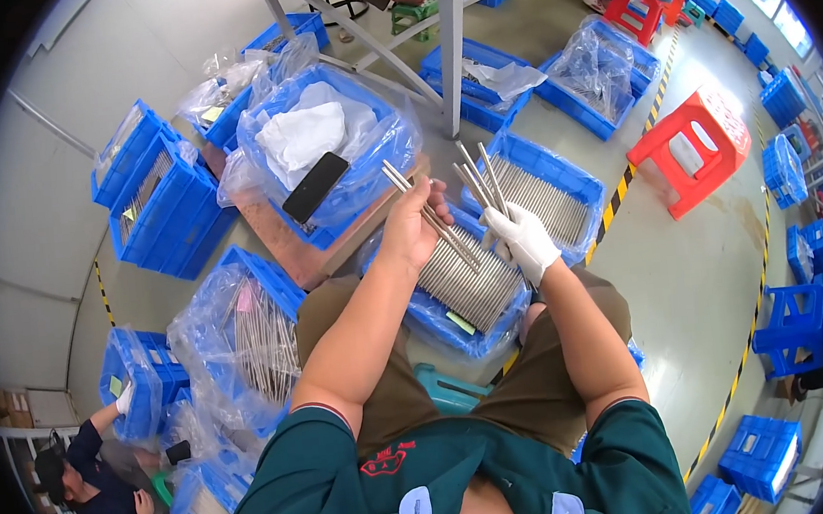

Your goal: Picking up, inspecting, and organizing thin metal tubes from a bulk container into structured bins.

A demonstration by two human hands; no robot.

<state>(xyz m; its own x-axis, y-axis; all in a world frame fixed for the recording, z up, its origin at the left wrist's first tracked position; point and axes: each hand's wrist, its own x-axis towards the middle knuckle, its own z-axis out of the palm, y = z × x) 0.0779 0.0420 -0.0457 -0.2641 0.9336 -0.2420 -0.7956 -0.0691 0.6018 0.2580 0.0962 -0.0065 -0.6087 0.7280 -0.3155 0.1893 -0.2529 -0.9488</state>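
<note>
My bare left hand [411, 226] is closed around a few thin metal rods [463, 250], held at a slant over the near blue bin [481, 344]. That bin has a row of similar metal rods [482, 295] lying side by side. In a white glove, my right hand [528, 240] grips several more metal rods [473, 177], which point up and away from me. Just beyond it, a second plastic-lined blue bin [592, 187] also contains rods in rows. The two bundles are apart, and my fingers partly hide them.
A black phone [316, 187] rests on a plastic-lined bin with white cloth [304, 140] at left. Long rods [262, 351] fill a bin beside my left knee. A red stool [689, 153] stands at right. A co-worker [92, 500] sits at lower left; a table leg [453, 51] rises ahead.
</note>
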